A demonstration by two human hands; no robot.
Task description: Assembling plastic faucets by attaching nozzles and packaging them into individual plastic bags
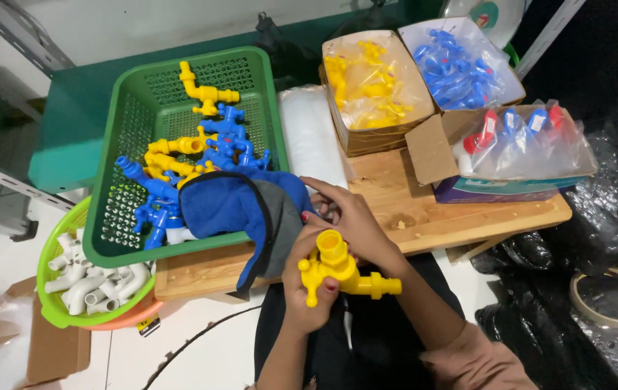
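While clasped in the left hand (307,289) — yellow plastic tap (339,269), threaded mouth up, spout to the right.

Closed around the tap's left side and its short handle stub, with the right hand (349,220) curled over the body from above and behind, fingers bent at the threaded mouth — whether pinching or only resting, cannot tell. Long axis roughly level, running right from the left-hand grip and a little toward the wearer; left hand nearer and bearing it. Just beyond the tap, a blue and grey cloth (240,209) draped over the near rim of a green basket (132,137) of blue and yellow taps on a wooden board (425,209). Left of the tap, a light-green bowl (52,303) of white elbow fittings. Far beyond the tap and to its right, boxes of bagged taps (425,79).
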